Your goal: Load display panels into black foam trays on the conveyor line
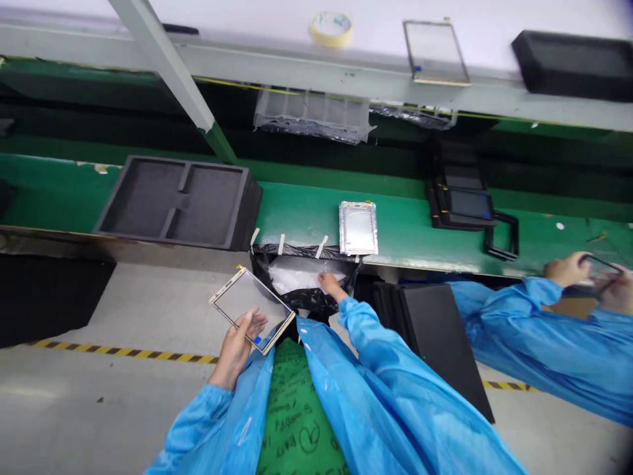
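Note:
My left hand (240,340) grips a gold-framed glass touch panel (250,305) by its lower edge, tilted above my lap. My right hand (327,282) reaches forward into a black plastic bag (301,300) taped to the bench's front edge. Its fingers are pinched on a clear film (302,272) inside the bag. A silver-backed display module (358,227) lies on the green bench just beyond the bag. Both my sleeves are blue.
A black foam tray (178,201) sits on the green conveyor bench (297,211) at the left. Black framed screens (465,201) are stacked at the right. A co-worker's hands (568,267) in blue sleeves hold a panel at far right. Tape roll (331,28) and another panel (435,51) rest on the upper shelf.

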### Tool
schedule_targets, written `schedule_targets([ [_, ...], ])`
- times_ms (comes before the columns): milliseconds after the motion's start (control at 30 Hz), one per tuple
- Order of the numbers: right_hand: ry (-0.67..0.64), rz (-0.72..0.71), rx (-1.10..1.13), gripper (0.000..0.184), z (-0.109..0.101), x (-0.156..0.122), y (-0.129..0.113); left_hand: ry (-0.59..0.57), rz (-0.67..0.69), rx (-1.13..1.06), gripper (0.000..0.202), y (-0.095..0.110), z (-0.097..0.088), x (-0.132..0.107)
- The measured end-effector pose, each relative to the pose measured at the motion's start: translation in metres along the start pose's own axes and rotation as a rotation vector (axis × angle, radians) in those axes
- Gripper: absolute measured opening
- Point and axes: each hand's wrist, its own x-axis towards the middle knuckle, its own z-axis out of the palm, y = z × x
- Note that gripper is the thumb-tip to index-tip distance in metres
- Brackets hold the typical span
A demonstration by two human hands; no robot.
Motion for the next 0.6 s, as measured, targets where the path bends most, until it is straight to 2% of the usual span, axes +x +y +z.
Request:
schedule_targets([
  [67,-0.02,-0.169,0.237,0.036,0.0,-0.042,-0.014,-0.054,0.026,0.026,0.059,0.001,0.02,0.002],
  [133,-0.015,-0.406,0.518,0.039,-0.005,-0.084,-0.026,-0.131,0.058,0.056,0.059,0.004,0.047,0.001],
  [200,0.065,-0.571,0.679,0.045,-0.015,-0.12,-0.033,-0.233,0.087,0.081,0.059,0.008,0.078,-0.004],
  [267,0.213,-0.581,0.694,0.05,-0.035,-0.146,-0.031,-0.367,0.108,0.085,0.061,0.013,0.11,-0.015],
  [333,0.353,-0.528,0.7,0.05,-0.069,-0.16,-0.021,-0.506,0.128,0.069,0.065,0.019,0.137,-0.027],
  [367,0.415,-0.504,0.697,0.05,-0.094,-0.163,-0.013,-0.565,0.138,0.059,0.067,0.022,0.148,-0.032],
  [433,0.552,-0.483,0.673,0.05,-0.159,-0.161,0.004,-0.631,0.156,0.054,0.068,0.023,0.163,-0.04],
  [533,0.808,-0.511,0.622,0.054,-0.287,-0.143,0.023,-0.625,0.158,0.077,0.064,0.017,0.171,-0.044],
  [600,0.943,-0.518,0.582,0.055,-0.377,-0.123,0.023,-0.585,0.142,0.096,0.063,0.009,0.169,-0.042],
])
